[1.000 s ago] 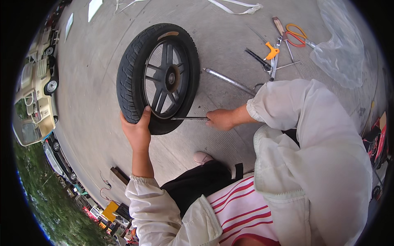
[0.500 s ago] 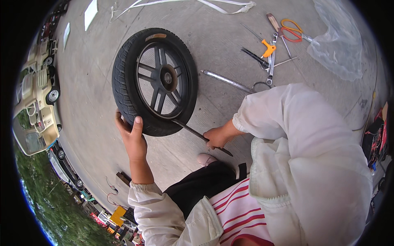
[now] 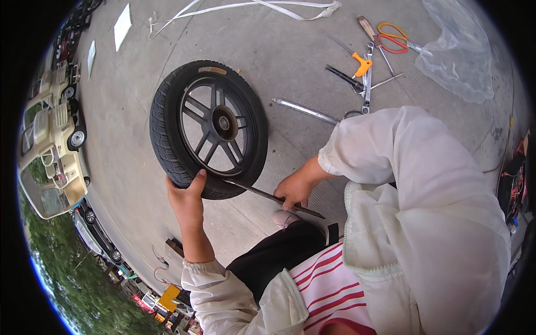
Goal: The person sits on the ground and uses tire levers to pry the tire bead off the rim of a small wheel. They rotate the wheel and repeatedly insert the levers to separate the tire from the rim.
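Observation:
A black tire (image 3: 166, 139) on a dark spoked wheel rim (image 3: 205, 134) is tilted on the concrete ground in front of me. My left hand (image 3: 187, 200) grips the near edge of the tire, thumb on the sidewall and fingers round the tread, partly hidden. In my right hand (image 3: 296, 188) is a long metal tire lever (image 3: 254, 190). The lever's far tip is wedged between the tire bead and the rim, close to my left thumb. Its other end sticks out past my right fist, above my shoe.
A second metal bar (image 3: 304, 109) lies right of the wheel. Beyond it are wrenches (image 3: 367, 84), an orange-handled hex key (image 3: 363, 64), a screwdriver (image 3: 367, 28), scissors (image 3: 393, 43) and a plastic bag (image 3: 460, 61). White strapping (image 3: 240, 5) lies at the back; parked vehicles (image 3: 64, 151) stand left.
The wheel has tipped down and its top has dropped nearer to me. My left hand has shifted slightly right along the tire. The lever, still in my right hand, lies a little lower.

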Motion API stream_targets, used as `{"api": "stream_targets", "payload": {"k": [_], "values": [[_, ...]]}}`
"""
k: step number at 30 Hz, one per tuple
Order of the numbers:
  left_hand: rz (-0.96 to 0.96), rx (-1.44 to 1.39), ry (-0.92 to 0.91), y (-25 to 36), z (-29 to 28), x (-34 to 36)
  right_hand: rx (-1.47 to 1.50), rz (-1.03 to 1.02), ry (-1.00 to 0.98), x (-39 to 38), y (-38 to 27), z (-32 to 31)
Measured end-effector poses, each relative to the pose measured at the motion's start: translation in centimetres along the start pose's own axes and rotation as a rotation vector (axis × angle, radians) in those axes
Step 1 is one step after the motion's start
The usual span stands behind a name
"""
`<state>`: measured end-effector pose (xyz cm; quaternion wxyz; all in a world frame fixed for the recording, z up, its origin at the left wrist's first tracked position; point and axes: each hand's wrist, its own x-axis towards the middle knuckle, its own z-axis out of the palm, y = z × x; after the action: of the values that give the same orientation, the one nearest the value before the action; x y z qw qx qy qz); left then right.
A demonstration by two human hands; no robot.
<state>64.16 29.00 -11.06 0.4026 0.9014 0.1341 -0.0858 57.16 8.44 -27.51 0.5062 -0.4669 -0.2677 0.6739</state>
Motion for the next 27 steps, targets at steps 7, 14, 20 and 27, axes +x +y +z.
{"api": "stream_targets", "payload": {"k": [7,14,20,27], "values": [[0.051,-0.011,0.122,-1.2,2.0,-1.0,0.06,-0.093,-0.033,0.9,-0.6,-0.3],[0.075,-0.019,0.158,-1.9,2.5,-0.9,-0.698,-0.086,0.325,0.7,0.6,-2.6],[0.086,0.088,0.189,-2.0,2.3,-0.4,-0.921,0.081,0.577,-4.9,1.8,-6.7],[0.143,0.086,0.163,-1.6,2.7,-1.1,-1.481,-0.119,0.989,-8.9,-1.7,-11.9]]}}
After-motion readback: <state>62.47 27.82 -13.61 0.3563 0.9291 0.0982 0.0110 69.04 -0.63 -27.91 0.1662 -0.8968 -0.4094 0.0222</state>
